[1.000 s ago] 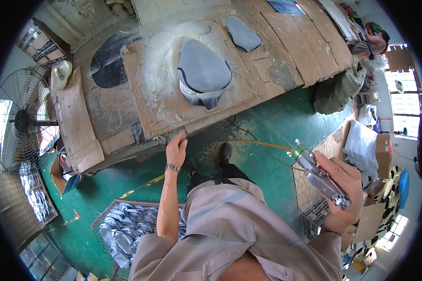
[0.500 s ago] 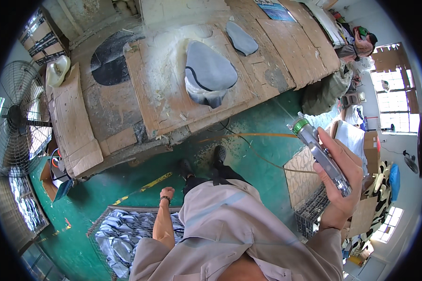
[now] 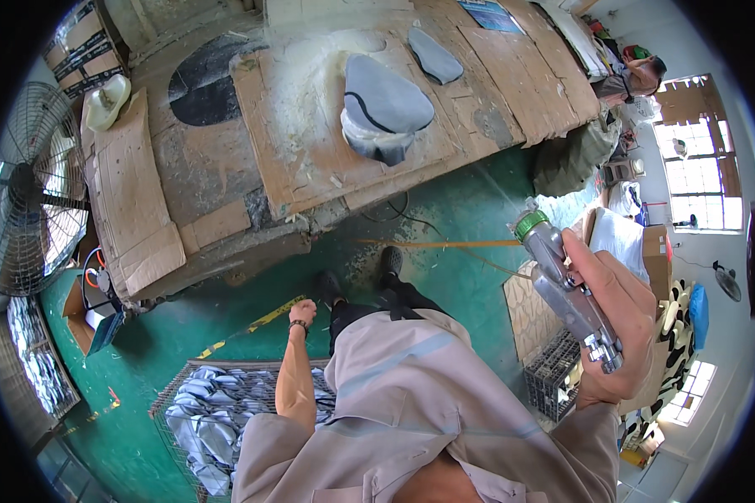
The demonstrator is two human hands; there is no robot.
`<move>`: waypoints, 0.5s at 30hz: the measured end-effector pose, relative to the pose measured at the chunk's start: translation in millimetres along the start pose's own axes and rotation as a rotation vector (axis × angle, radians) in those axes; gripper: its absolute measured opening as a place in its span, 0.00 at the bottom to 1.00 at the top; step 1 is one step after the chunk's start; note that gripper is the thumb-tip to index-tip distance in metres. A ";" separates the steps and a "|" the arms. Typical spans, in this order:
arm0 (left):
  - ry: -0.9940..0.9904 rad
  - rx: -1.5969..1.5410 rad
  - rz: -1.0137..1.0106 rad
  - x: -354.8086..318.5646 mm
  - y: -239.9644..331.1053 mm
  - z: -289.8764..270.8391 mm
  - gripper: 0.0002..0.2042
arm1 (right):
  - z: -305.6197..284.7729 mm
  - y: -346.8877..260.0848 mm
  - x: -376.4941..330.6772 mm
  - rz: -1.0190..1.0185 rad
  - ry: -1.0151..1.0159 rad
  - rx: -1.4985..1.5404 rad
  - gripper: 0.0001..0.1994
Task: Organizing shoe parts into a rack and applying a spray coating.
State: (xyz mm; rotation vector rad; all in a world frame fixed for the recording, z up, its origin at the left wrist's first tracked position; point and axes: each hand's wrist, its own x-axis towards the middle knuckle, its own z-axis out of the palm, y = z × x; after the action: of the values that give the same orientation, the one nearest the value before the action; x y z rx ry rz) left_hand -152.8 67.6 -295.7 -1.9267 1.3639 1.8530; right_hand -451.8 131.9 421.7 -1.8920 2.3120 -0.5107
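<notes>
My right hand is wrapped around a grey metal spray gun with a green ring at its nozzle. A thin mist streams from the nozzle toward the workbench. My left hand hangs low over the floor, fingers curled into a fist, with nothing visible in it. Across from me on the bench, a grey shaped pad with a black curved line rests on a pale foam block. Another grey pad lies flat to its right.
The bench is covered with worn cardboard. A wire basket of grey-blue pieces stands at lower left, a dark plastic crate at lower right. A large fan stands far left. Another person is at the far right. An orange hose crosses the floor.
The bench and pads appear slightly higher and the padded block a little farther right. My right hand still grips the spray gun, turned slightly so more of its rear fittings show.
</notes>
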 end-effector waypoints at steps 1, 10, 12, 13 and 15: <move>-0.001 0.001 -0.001 -1.7 -4.4 0.1 0.08 | -1.0 -2.3 -4.5 -0.044 -0.018 -0.025 0.32; -0.042 0.061 -0.039 -27.9 -44.5 6.3 0.10 | 7.4 -16.9 -58.8 -0.065 0.003 -0.089 0.26; -0.034 0.053 -0.064 -35.0 -48.4 9.3 0.11 | 8.0 -16.9 -71.7 -0.018 0.015 -0.090 0.26; -0.029 0.058 -0.065 -37.4 -51.9 9.4 0.11 | 7.6 -15.8 -77.2 0.023 0.028 -0.090 0.26; -0.039 0.068 -0.069 -42.2 -57.4 10.3 0.11 | 5.2 -9.0 -86.6 0.022 0.015 -0.060 0.26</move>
State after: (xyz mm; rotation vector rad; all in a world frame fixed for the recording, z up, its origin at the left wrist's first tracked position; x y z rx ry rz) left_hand -114.8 128.3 -289.1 -1.8709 1.3142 1.7799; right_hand -423.1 213.2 408.8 -1.8933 2.3804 -0.4589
